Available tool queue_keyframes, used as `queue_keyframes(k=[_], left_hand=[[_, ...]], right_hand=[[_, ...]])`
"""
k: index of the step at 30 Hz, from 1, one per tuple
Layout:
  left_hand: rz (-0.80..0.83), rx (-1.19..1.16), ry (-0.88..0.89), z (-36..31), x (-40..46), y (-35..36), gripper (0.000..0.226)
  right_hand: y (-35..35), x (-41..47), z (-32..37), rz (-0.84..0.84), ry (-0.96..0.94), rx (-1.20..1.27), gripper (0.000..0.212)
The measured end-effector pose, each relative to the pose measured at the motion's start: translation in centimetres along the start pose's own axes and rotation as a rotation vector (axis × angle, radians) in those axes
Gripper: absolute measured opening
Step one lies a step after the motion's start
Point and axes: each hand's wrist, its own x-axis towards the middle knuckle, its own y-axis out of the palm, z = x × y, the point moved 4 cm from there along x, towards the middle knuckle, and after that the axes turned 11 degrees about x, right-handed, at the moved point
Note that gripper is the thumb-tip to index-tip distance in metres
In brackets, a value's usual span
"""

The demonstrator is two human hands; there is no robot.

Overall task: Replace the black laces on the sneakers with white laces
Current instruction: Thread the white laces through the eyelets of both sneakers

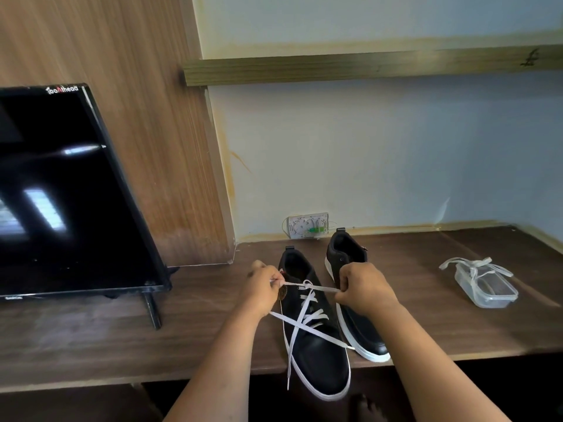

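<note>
Two black sneakers with white soles stand side by side on the brown wooden table (91, 336). The left sneaker (316, 357) carries a white lace (307, 318) threaded through its eyelets, with a knot near the tongue and loose ends trailing over the toe. My left hand (263, 287) pinches one strand of that lace at the left of the knot. My right hand (364, 289) pinches the other strand on the right, and the lace is stretched taut between them. The right sneaker (350, 263) shows no lace; my right hand hides its middle.
A clear plastic container (490, 292) with another white lace (475, 266) draped over it lies at the right. A black TV screen (61, 193) on a stand fills the left. A white wall socket box (307, 225) sits behind the shoes. The table's front edge runs under the sneaker toes.
</note>
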Motion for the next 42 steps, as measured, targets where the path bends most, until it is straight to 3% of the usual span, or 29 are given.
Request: queue_keyframes(k=[2,6,8,11,13,14,16,19,22,24,27,31,33,36,42], left_hand=[[0.14,-0.008,-0.05,0.4,-0.3,0.1,0.003],[0.555,-0.053,-0.168,2.6,-1.7,-0.4,0.032],[0.547,-0.007,-0.209,3.3,-2.1,-1.3,0.032],[0.436,0.305,-0.243,3.2,-2.5,-2.7,0.04],[0.389,0.528,-0.248,2.1,-3.0,-2.9,0.042],[0.339,0.515,-0.219,1.4,-3.0,-2.6,0.042],[0.241,0.324,-0.112,-0.6,-3.1,-1.9,0.038],[0.283,0.171,0.037,-3.3,-3.9,-0.6,0.013],[0.31,0.026,0.084,-4.4,-4.2,0.5,0.02],[0.294,-0.293,-0.008,-5.0,-4.1,0.4,0.018],[0.39,-0.798,-0.235,-5.8,-4.4,0.1,0.027],[0.44,-0.88,-0.161,-6.0,-4.3,0.2,0.007],[0.318,-1.028,-0.232,-5.9,-3.8,0.3,0.008],[0.12,-1.163,-0.308,-5.7,-3.2,0.2,0.012],[0.102,-0.873,-0.078,-6.3,-2.7,0.2,0.012]], right_hand=[[0.1,-0.1,-0.1,0.002,-0.002,0.02,0.014],[0.7,-0.7,1.2,0.016,-0.119,0.049,0.018],[1.6,-1.2,2.6,0.007,-0.091,0.107,0.019],[4.0,-1.8,3.8,0.103,0.017,0.055,0.049],[5.3,-2.0,4.0,0.167,0.057,0.018,0.052],[5.6,-2.0,4.0,0.181,0.072,0.032,0.046],[5.5,-1.9,3.9,0.176,0.103,0.092,0.031],[4.7,-1.6,3.5,0.097,0.141,0.26,0.031],[4.0,-1.2,2.3,0.024,0.175,0.575,0.032],[3.6,-1.0,1.8,0.03,0.2,0.787,0.026],[2.9,-0.7,1.2,-0.01,0.217,0.884,0.024],[2.6,-1.1,1.4,0.135,0.238,1.155,0.032],[2.1,-1.7,1.9,0.266,0.241,1.213,0.043],[1.8,-2.5,2.3,0.475,0.199,1.088,0.054],[1.3,-2.7,1.2,0.57,0.113,0.957,0.025]])
